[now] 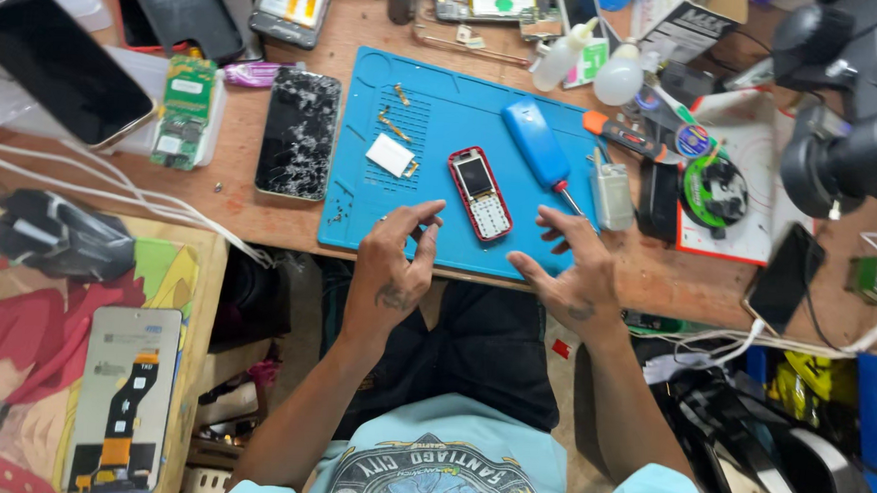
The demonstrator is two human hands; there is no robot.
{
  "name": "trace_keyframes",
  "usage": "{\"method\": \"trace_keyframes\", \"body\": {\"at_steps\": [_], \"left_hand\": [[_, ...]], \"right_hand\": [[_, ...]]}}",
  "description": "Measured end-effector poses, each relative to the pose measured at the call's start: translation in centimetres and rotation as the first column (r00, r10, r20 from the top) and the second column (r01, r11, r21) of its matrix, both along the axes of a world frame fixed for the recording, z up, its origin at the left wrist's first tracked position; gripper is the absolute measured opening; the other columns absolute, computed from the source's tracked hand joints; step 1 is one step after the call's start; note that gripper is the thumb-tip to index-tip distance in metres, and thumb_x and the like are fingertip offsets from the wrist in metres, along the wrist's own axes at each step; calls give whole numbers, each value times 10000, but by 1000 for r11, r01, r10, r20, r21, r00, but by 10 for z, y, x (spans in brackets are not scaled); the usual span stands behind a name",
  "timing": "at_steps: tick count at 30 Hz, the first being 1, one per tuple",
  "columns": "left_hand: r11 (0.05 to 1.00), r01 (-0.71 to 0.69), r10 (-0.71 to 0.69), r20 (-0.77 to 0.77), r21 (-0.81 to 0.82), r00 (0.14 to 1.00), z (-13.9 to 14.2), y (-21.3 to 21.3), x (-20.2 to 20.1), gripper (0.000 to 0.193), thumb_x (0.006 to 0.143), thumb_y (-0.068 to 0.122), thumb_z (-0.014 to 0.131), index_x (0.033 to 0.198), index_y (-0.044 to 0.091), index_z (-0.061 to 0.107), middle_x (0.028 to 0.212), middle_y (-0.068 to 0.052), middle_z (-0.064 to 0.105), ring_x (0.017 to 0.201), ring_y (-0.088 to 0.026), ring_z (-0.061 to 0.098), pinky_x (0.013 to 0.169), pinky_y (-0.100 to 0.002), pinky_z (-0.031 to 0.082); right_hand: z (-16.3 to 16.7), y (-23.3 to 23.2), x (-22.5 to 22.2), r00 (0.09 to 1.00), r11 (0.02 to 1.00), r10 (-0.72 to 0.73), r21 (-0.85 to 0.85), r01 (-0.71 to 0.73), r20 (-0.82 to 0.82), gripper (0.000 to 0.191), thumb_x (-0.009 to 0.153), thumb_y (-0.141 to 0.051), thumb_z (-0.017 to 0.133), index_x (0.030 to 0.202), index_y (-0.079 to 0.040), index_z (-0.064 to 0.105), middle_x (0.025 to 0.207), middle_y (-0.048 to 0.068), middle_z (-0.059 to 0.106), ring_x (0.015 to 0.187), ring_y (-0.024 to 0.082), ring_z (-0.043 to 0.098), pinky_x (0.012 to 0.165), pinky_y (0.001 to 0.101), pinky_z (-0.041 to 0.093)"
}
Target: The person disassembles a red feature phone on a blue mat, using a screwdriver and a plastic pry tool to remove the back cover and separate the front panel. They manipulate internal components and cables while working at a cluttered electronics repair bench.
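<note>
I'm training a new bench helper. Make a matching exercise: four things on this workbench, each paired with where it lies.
1. red and white keypad phone
2. blue-handled screwdriver
3. black smartphone with cracked glass
4. small white rectangular pad

A. on bare wood, left of the blue work mat
B. on the mat, right of the keypad phone
C. between both hands
D. on the mat, left of the keypad phone

Pairs: 1-C, 2-B, 3-A, 4-D

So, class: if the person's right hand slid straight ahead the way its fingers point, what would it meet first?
Probably the blue-handled screwdriver lying on the blue mat: the right hand points up and slightly left, toward its metal tip. Height above the mat is unclear, so it might pass over it.
</note>
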State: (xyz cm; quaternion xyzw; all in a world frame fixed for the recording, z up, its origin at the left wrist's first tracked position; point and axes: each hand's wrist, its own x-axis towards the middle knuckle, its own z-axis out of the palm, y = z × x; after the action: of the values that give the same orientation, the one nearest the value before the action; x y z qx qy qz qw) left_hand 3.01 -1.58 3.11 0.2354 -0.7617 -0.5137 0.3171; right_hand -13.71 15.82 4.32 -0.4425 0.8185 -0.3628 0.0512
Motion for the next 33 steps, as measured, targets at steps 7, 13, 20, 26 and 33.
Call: {"method": "trace_keyframes", "body": {"at_steps": [7,13,20,26,33], "left_hand": [[987,-127,132,38,-102,991,5,17,-34,283,930,54,639,1207,8,670,1114,-168,682,1072,-338,660,939,-437,515],[945,-213,240,81,-248,967,-6,3,-71,361,939,4,577,1293,-4,646,1215,-208,615,1155,-400,587,1010,-477,473],[944,-108,174,189,-313,966,-11,-17,-83,362,951,-7,561,1300,2,658,1195,-212,627,1130,-404,586,996,-468,480],[973,-213,227,220,-84,949,-20,1,-70,414,955,22,537,1363,-25,579,1227,-221,618,1077,-354,652,913,-419,543],[902,-98,133,-54,421,990,-31,11,-78,534,897,20,605,1401,-87,468,1206,-180,650,1056,-193,676,825,-318,613]], "right_hand": [[-30,-30,-11,957,985,144,-62,-164,-253,812,709,-334,947,1339,-2,555,1040,148,655,941,309,629,827,410,519],[-35,-13,-12,947,930,316,-214,-297,60,748,782,-230,911,1402,-37,541,1077,63,741,875,193,656,809,335,561],[-34,-15,-13,963,957,243,-193,-218,119,595,834,-190,873,1349,-60,604,1056,62,748,864,180,667,751,311,546],[-33,-23,-8,977,978,161,-156,-139,137,579,818,-213,878,1314,-43,633,1033,82,734,854,192,670,788,326,566],[-41,-38,-13,957,960,185,-249,-127,225,636,817,-157,878,1375,-26,603,1191,126,725,1083,194,704,910,330,567]]}}
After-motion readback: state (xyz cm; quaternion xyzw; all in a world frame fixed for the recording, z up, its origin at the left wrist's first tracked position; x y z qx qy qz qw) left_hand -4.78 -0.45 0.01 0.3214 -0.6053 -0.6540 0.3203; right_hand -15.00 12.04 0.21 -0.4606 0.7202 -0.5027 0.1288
